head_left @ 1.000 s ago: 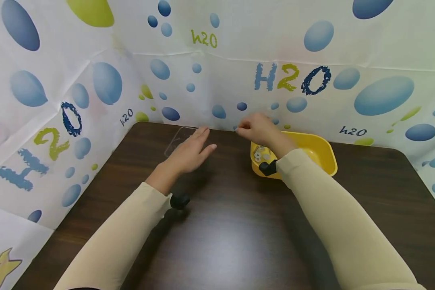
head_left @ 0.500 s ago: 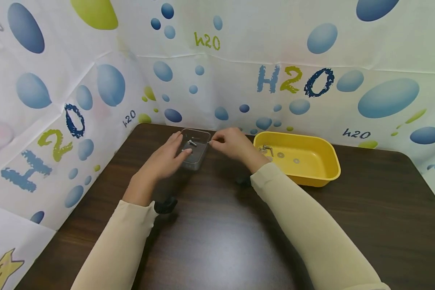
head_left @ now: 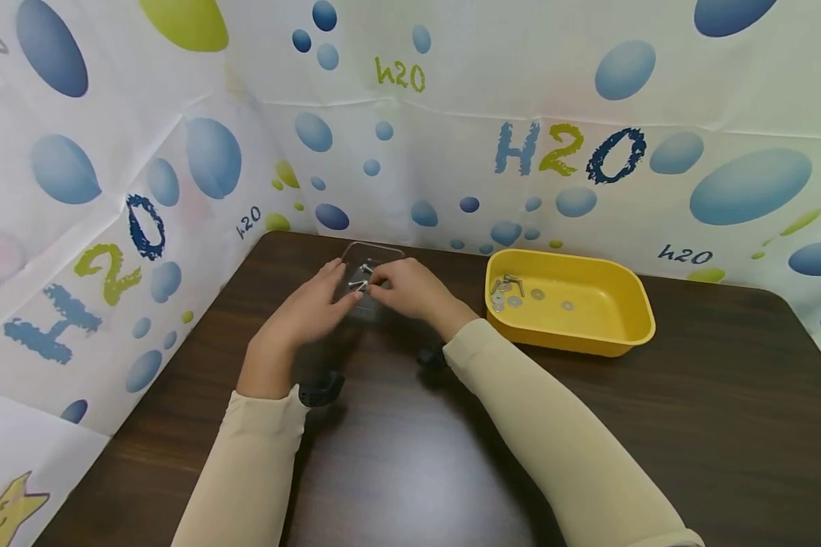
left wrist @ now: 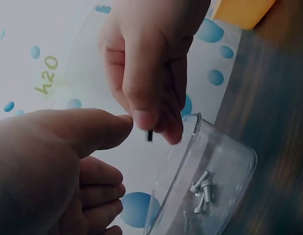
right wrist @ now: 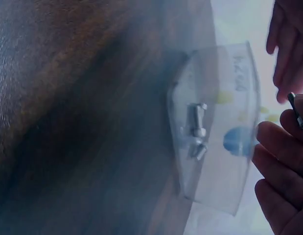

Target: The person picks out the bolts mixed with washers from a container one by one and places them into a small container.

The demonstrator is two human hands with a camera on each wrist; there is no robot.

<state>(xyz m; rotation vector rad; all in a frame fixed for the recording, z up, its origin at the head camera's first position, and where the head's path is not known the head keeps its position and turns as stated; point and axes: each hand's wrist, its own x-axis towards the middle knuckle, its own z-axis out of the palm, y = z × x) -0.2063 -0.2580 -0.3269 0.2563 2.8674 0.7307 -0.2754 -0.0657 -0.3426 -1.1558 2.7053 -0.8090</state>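
My right hand is over the clear plastic box, pinching a small metal bolt between thumb and fingertips. The bolt's dark end pokes out below the fingertips in the left wrist view. At the box's left side is my left hand, fingers extended and thumb held toward the pinched bolt; it grips nothing. Several silvery bolts lie inside the box, visible through its wall.
A yellow plastic tub stands to the right on the dark wooden table, with bolts and several flat washers at its left end. A patterned white sheet rises behind and to the left.
My right hand has travelled left from beside the yellow tub to over the clear box, carrying the small bolt. My left hand has shifted slightly left and nearer, staying beside the box.
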